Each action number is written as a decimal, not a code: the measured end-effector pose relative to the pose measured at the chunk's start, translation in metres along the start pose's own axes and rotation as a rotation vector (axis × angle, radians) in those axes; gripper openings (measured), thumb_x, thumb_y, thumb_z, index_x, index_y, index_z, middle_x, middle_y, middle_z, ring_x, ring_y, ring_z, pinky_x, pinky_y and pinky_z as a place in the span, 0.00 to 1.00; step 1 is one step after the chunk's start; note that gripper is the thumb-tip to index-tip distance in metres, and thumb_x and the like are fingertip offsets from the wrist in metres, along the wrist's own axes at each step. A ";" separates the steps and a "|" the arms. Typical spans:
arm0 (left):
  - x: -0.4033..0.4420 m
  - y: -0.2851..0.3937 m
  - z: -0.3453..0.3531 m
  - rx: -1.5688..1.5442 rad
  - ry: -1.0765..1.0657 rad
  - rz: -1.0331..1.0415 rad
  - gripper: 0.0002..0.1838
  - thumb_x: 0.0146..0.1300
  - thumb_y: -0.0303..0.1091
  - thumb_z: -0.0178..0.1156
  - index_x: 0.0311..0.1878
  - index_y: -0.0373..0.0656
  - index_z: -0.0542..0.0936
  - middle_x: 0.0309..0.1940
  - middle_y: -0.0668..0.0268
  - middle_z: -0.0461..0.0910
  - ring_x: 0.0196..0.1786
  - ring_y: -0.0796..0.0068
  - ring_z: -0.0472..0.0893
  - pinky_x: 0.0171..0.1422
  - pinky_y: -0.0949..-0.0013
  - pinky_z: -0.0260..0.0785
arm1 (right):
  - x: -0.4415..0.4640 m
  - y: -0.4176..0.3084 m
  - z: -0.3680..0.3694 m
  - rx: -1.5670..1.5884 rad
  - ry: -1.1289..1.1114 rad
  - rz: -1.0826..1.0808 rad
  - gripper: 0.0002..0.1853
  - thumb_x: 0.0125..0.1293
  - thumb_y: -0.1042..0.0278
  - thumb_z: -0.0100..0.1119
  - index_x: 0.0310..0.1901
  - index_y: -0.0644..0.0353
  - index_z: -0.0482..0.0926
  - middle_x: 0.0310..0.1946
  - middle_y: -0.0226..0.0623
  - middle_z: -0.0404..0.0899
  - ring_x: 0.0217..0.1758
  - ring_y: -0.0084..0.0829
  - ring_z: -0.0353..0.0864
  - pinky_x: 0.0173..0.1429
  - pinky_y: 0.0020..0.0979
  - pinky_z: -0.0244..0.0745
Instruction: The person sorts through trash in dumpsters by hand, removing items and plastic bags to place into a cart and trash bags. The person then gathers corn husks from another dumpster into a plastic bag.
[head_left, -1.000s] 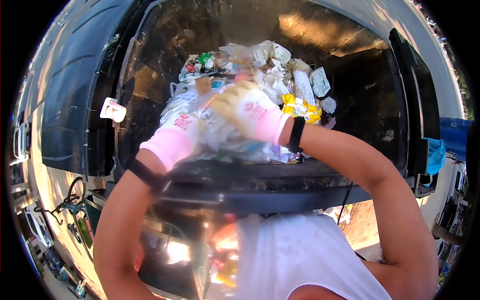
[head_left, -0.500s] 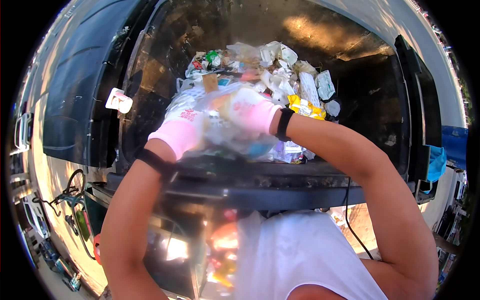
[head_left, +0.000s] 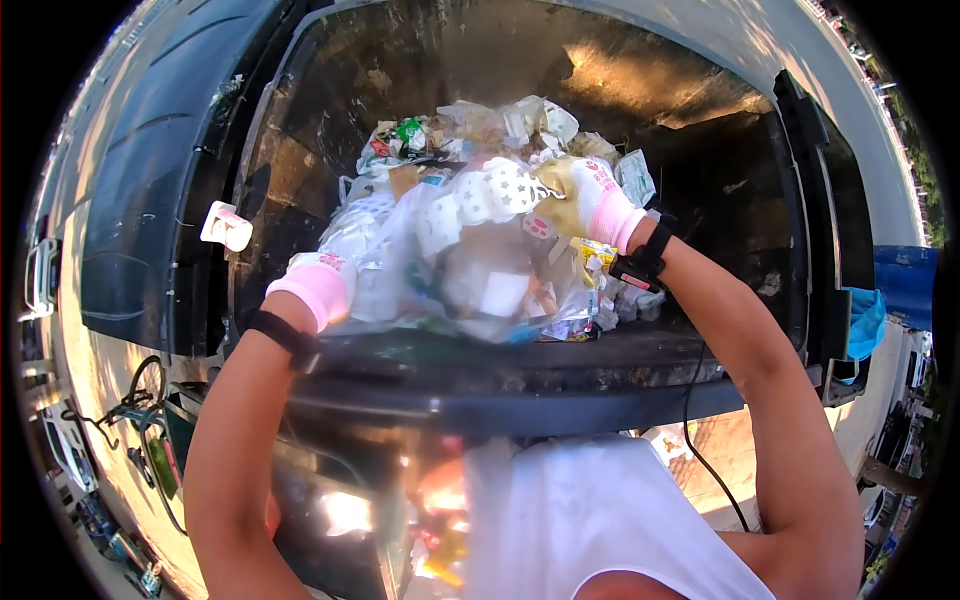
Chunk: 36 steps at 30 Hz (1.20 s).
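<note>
Both hands wear white gloves with pink cuffs. My left hand is closed on the left side of a clear plastic bag, its fingertips partly hidden by the film. My right hand, yellow-coated over the palm, is closed at the bag's upper right. Beside its fingers lies a white, star-printed piece, seemingly in the bag's mouth. Other contents show blurred through the film, among them a white square piece. The bag spreads between my hands over a heap of mixed rubbish inside a large dark bin.
The bin's front rim runs between my body and the rubbish. A white and pink cup-like container sits at the left rim. A blue face mask hangs on the right. A bicycle stands at left, and a black cable hangs near my right arm.
My hands have moved apart, left hand to the left and down, right hand to the right. The bag is spread wider, and the star-printed piece has come into view.
</note>
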<state>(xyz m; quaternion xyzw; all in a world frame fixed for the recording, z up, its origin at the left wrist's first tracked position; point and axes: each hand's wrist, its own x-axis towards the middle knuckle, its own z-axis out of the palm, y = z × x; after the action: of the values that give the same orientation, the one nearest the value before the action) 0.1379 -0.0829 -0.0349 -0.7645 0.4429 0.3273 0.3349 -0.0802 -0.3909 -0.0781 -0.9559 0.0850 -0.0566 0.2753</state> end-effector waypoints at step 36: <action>-0.096 -0.005 -0.039 -0.764 0.284 0.134 0.24 0.72 0.44 0.60 0.65 0.40 0.84 0.45 0.50 0.90 0.46 0.62 0.88 0.57 0.65 0.78 | -0.064 -0.035 -0.070 1.491 0.437 0.601 0.16 0.80 0.61 0.63 0.55 0.68 0.85 0.47 0.36 0.90 0.45 0.24 0.89 0.51 0.27 0.83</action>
<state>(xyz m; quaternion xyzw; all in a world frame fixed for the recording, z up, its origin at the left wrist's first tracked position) 0.1130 -0.0686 0.0648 -0.8409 0.3801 0.3806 -0.0597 -0.1487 -0.3858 -0.0045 -0.4270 0.3285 -0.2064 0.8168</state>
